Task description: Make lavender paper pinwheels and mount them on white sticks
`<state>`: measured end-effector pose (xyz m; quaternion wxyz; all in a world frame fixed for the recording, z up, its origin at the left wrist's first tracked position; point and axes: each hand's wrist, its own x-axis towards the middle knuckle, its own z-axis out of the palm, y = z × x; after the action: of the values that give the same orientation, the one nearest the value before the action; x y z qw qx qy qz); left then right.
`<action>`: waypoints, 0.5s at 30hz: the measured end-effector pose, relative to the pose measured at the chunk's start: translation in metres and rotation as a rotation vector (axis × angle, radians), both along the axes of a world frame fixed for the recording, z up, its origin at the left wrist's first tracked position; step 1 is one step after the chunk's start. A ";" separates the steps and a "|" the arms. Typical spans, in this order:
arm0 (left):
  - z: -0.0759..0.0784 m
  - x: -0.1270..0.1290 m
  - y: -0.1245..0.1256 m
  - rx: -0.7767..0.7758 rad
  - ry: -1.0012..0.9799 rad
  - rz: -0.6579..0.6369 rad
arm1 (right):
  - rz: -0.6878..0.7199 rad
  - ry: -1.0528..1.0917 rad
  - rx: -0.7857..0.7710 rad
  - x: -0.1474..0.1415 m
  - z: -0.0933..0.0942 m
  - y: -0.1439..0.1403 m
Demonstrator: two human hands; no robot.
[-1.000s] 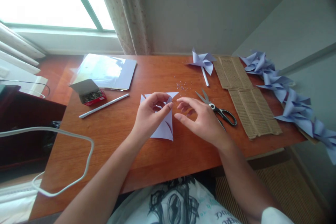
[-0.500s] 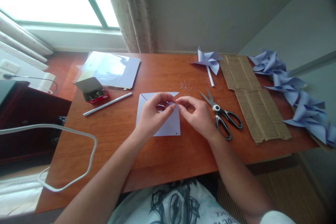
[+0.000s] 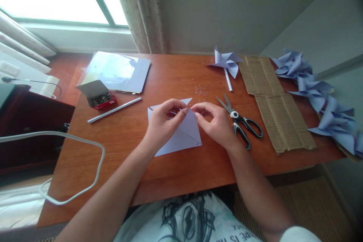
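A pale lilac paper square [image 3: 181, 136] with cut corners lies on the wooden table [image 3: 127, 136] in front of me. My left hand [image 3: 163, 123] rests on it and pinches a folded flap toward the middle. My right hand [image 3: 217, 123] meets it there, fingertips pinched on the paper at the centre; whether it also holds a small pin I cannot tell. Tiny pins [image 3: 202, 90] lie scattered just behind the hands. Black-handled scissors [image 3: 241, 123] lie beside my right hand.
A finished paper pinwheel [image 3: 227, 62] on a white stick lies at the back. Corrugated cardboard [image 3: 279, 113] and several more pinwheels [image 3: 320, 98] sit at the right. A white stick [image 3: 115, 110], an open pin box [image 3: 99, 96] and a sheet stack [image 3: 119, 72] lie left; a white cable [image 3: 85, 185] loops there.
My right hand came in from the right to meet the left at the paper's centre. The paper has turned, its lower corner now pointing further right.
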<state>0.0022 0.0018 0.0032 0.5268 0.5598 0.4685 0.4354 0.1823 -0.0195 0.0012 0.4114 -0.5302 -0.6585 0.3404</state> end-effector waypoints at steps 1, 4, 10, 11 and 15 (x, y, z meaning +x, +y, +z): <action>0.000 0.000 0.000 0.002 0.004 0.004 | 0.002 0.019 0.002 0.000 0.001 0.000; -0.001 0.002 -0.001 0.004 0.012 -0.002 | 0.006 0.097 -0.010 -0.003 0.003 -0.001; 0.000 0.003 -0.003 -0.022 0.019 -0.033 | 0.005 0.161 -0.048 -0.005 0.001 -0.002; 0.000 0.003 -0.004 -0.038 0.006 -0.046 | 0.006 0.181 -0.069 -0.005 0.001 -0.001; 0.004 0.002 -0.004 -0.141 -0.108 -0.119 | 0.068 0.315 -0.191 -0.003 0.002 -0.001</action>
<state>0.0042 -0.0026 0.0072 0.6143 0.5240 0.4346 0.3991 0.1793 -0.0200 0.0030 0.4455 -0.4844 -0.5684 0.4937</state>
